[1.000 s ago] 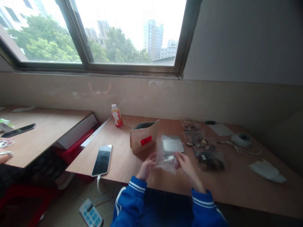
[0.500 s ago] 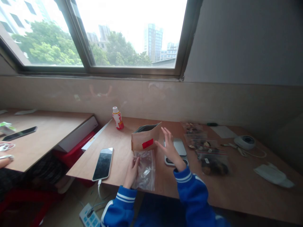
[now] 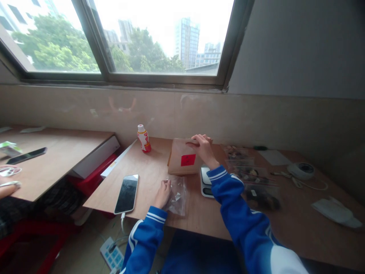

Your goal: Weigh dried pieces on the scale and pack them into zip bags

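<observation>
A brown paper bag (image 3: 178,158) with a red label (image 3: 188,160) stands on the table in front of me. My right hand (image 3: 203,146) is closed over its top edge, pinching the paper. Nearer to me lies a clear plastic zip bag (image 3: 179,196), flat on the wood. My left hand (image 3: 163,193) has its fingers curled at that bag's left edge and grips it. Just right of the paper bag, a white digital scale (image 3: 205,186) is partly hidden by my right forearm.
Left of my hands lie a phone (image 3: 127,193) on a charging cable and a red-white drink bottle (image 3: 144,139). At right are several filled zip bags (image 3: 258,194), a white round camera (image 3: 300,170) and a white crumpled cloth (image 3: 336,213). Another person's hand (image 3: 10,188) rests at the far left table.
My right hand has moved from open beside the paper bag onto its top edge. The bag's mouth, open before, is pressed together, and the bag has shifted right and away.
</observation>
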{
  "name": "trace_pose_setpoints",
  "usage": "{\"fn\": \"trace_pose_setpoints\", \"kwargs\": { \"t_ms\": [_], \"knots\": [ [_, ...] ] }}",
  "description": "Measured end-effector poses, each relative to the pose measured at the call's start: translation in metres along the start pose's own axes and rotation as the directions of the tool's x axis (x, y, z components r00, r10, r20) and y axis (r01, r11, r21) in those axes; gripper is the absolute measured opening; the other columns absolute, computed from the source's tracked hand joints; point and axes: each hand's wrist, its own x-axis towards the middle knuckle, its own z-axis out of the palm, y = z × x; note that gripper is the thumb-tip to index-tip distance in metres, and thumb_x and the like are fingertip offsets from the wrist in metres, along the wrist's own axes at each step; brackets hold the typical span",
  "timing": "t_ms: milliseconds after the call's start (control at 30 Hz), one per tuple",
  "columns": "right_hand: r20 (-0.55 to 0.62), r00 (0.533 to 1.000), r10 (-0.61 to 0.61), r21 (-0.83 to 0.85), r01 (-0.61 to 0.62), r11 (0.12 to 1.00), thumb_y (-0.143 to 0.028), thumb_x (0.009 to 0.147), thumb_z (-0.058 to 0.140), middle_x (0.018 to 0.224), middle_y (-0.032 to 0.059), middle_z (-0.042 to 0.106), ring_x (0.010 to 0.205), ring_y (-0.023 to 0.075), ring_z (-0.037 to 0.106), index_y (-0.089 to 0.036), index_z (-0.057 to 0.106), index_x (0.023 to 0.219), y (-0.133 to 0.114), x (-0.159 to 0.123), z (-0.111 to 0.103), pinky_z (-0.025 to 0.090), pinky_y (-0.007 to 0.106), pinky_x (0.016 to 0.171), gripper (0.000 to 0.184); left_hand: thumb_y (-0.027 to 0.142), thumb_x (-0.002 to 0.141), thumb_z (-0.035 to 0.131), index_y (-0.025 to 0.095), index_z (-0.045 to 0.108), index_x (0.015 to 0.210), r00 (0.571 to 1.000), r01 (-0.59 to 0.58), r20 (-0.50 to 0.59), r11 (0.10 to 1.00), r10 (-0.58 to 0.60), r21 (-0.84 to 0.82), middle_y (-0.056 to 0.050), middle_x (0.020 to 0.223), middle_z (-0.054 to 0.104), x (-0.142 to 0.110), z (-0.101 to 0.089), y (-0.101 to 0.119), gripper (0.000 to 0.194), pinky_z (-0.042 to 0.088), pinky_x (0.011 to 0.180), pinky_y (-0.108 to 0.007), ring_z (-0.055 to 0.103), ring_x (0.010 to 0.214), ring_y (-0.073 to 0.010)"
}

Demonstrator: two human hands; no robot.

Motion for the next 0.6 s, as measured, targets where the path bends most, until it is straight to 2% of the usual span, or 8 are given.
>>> {"fn": "trace_pose_setpoints", "kwargs": {
  "t_ms": [100,167,267,367,433,533,567,600],
  "knots": [
    [0.017,1.0,-0.017,-0.056,0.018,0.998,-0.047,0.087,0.057,0.087,0.0056,0.065,0.089,0.0247,0.054,-0.022,0.065,0.092,0.005,0.003,0.002,0.036,0.036,0.087,0.027,0.038,0.086,0.046,0.013,0.053,0.104,0.999,-0.01,-0.052,0.999,0.012,0.041,-0.02,0.11,0.061,0.007,-0.002,0.005,0.032,0.04,0.095,-0.047,0.056,0.11,-0.0303],
    [0.052,0.998,-0.037,-0.082,0.041,0.996,-0.046,0.088,0.055,0.091,0.0069,0.065,0.094,0.0253,0.054,-0.022,0.065,0.095,0.005,0.001,0.01,0.037,0.038,0.092,0.027,0.036,0.085,0.048,0.013,0.052,0.114,0.994,-0.039,-0.102,0.994,0.049,0.099,-0.022,0.122,0.053,0.005,-0.01,0.008,0.038,0.033,0.101,-0.054,0.049,0.119,-0.0327],
    [0.028,0.998,-0.054,-0.126,0.057,0.99,-0.045,0.09,0.052,0.115,0.0093,0.06,0.117,0.0265,0.048,-0.024,0.063,0.109,0.0,-0.004,0.025,0.03,0.042,0.104,0.03,0.034,0.089,0.039,0.015,0.053,0.12,0.969,-0.18,-0.118,0.95,0.215,0.256,-0.019,0.128,0.047,-0.008,-0.031,0.014,0.039,0.034,0.102,-0.054,0.049,0.12,-0.0316],
    [-0.032,0.998,-0.049,-0.16,0.043,0.986,-0.046,0.09,0.05,0.14,0.0133,0.043,0.135,0.0283,0.031,-0.021,0.049,0.13,-0.011,-0.008,0.033,0.018,0.048,0.112,0.047,0.035,0.092,0.032,0.018,0.055,0.12,0.936,-0.337,0.006,0.894,0.351,0.296,-0.014,0.128,0.049,-0.024,-0.048,0.02,0.04,0.038,0.104,-0.044,0.051,0.12,-0.0251],
    [-0.089,0.996,-0.019,-0.146,0.006,0.989,-0.05,0.09,0.048,0.147,0.0168,0.033,0.139,0.0299,0.024,-0.017,0.035,0.14,-0.018,-0.012,0.028,0.015,0.052,0.112,0.061,0.034,0.092,0.033,0.023,0.053,0.125,0.911,-0.411,0.131,0.863,0.39,0.294,-0.011,0.134,0.049,-0.034,-0.048,0.022,0.04,0.035,0.108,-0.041,0.048,0.125,-0.0228],
    [-0.195,0.98,0.047,-0.084,-0.064,0.994,-0.049,0.092,0.042,0.149,0.0172,0.029,0.14,0.0286,0.022,-0.017,0.027,0.143,-0.01,-0.028,0.006,0.02,0.052,0.111,0.062,0.032,0.09,0.04,0.026,0.048,0.133,0.871,-0.463,0.336,0.828,0.359,0.317,-0.007,0.146,0.042,-0.041,-0.029,0.019,0.045,0.027,0.113,-0.045,0.033,0.138,-0.0256],
    [-0.223,0.972,0.073,-0.064,-0.09,0.994,-0.046,0.093,0.04,0.148,0.0166,0.031,0.139,0.0273,0.025,-0.018,0.029,0.142,0.002,-0.038,-0.005,0.024,0.05,0.11,0.057,0.031,0.088,0.043,0.026,0.046,0.136,0.871,-0.444,0.384,0.824,0.306,0.351,-0.008,0.148,0.039,-0.042,-0.019,0.017,0.048,0.025,0.113,-0.048,0.029,0.14,-0.0284],
    [-0.234,0.967,0.102,-0.057,-0.118,0.991,-0.042,0.094,0.04,0.145,0.0158,0.035,0.136,0.0264,0.03,-0.019,0.035,0.139,0.018,-0.052,-0.017,0.027,0.049,0.109,0.051,0.03,0.088,0.045,0.024,0.046,0.136,0.889,-0.398,0.391,0.824,0.238,0.403,-0.01,0.148,0.039,-0.042,-0.01,0.014,0.049,0.025,0.112,-0.051,0.027,0.14,-0.0313]
  ]
}}
